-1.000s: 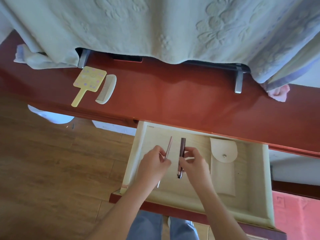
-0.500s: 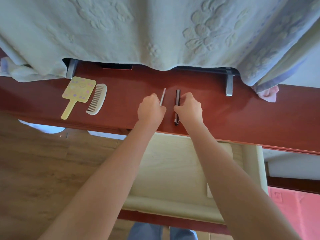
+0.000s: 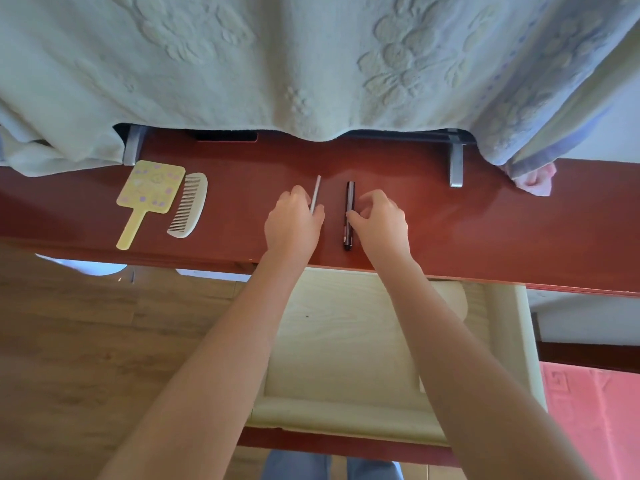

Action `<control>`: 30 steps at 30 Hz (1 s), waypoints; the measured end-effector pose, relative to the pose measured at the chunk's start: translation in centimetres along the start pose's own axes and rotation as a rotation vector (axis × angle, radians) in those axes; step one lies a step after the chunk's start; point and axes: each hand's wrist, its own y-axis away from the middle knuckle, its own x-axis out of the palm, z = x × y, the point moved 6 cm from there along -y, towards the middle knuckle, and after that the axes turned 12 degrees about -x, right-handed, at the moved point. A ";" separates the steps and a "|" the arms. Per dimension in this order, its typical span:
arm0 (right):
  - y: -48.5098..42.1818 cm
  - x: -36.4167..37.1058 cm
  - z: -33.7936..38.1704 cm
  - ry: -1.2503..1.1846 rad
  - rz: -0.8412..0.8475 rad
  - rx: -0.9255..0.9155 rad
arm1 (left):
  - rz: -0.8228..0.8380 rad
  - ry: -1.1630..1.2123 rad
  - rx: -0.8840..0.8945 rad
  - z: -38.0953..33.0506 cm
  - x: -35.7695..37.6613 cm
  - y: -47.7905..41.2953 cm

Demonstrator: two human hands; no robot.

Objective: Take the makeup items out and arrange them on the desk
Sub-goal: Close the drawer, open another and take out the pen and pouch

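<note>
Onto the red desk (image 3: 485, 230), out of the open drawer (image 3: 346, 341), both hands have carried two items within the last second. The left hand (image 3: 294, 223) and right hand (image 3: 379, 220) each keep a pinch grip. Hand mirror (image 3: 149, 188) and comb (image 3: 190, 202) lie at far left. The dark tube (image 3: 349, 202), under the right hand, lies flat. The slim pale stick (image 3: 316, 192), in the left, sits parallel, probably to extend that row.

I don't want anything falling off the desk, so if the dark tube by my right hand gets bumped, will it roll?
Probably yes: the dark tube looks round and slim and lies flat on the glossy desk, so a sideways nudge could roll it. It seems stiff and light, since the right hand holds it by fingertips alone.
</note>
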 end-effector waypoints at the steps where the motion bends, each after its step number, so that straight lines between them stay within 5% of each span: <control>1: 0.6 -0.6 0.0 -0.015 -0.015 -0.026 | -0.031 -0.002 0.041 -0.3 -0.2 0.5; 5: 4.5 -3.4 -1.3 -0.130 -0.024 -0.100 | -0.105 0.181 0.261 -2.2 -0.9 4.3; 8: 8.6 -5.6 -5.2 -0.147 -0.007 -0.037 | 0.097 0.243 0.384 -3.5 2.0 9.2; 14: 15.0 -6.4 -17.8 -0.012 0.089 0.371 | 0.610 0.053 0.076 -2.0 14.0 16.6; 24: 16.2 -3.5 -21.6 0.109 0.127 0.446 | 0.604 0.205 -0.226 -1.5 20.5 19.9; 30: 17.3 -3.7 -21.4 -0.093 0.156 0.505 | 0.705 0.199 -0.216 -1.1 19.4 19.8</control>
